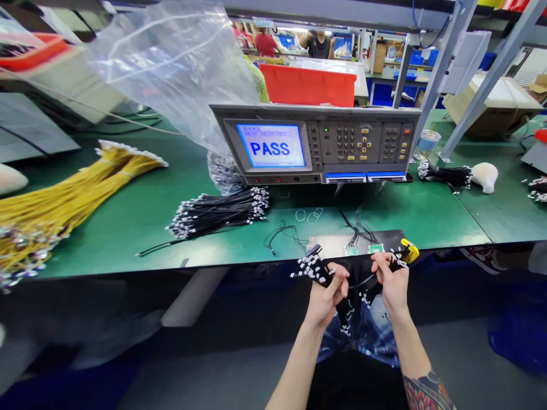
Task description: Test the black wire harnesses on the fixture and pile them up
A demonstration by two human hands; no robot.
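Note:
My left hand [328, 293] is closed round a bundle of short black cables [314, 266] with white connectors, in front of the table's edge. To its right, my right hand [393, 282] has its fingers pinched at the end of a black cable, near more white connectors. A single dark cable [362, 283] spans the gap between both hands. Just beyond them, two small green boards [351, 250] with black wires sit on a dark plate [327, 242]. A yellow clamp-like piece [411, 251] is at the plate's right end. The tester [318, 145] behind shows "PASS".
Black cable bundles [222, 212] and yellow cable bundles [81, 199] lie on the green table [192, 253] to the left. A plastic bag [179, 68] hangs left of the tester. A red bin [307, 84] and metal posts stand behind. People are in the background.

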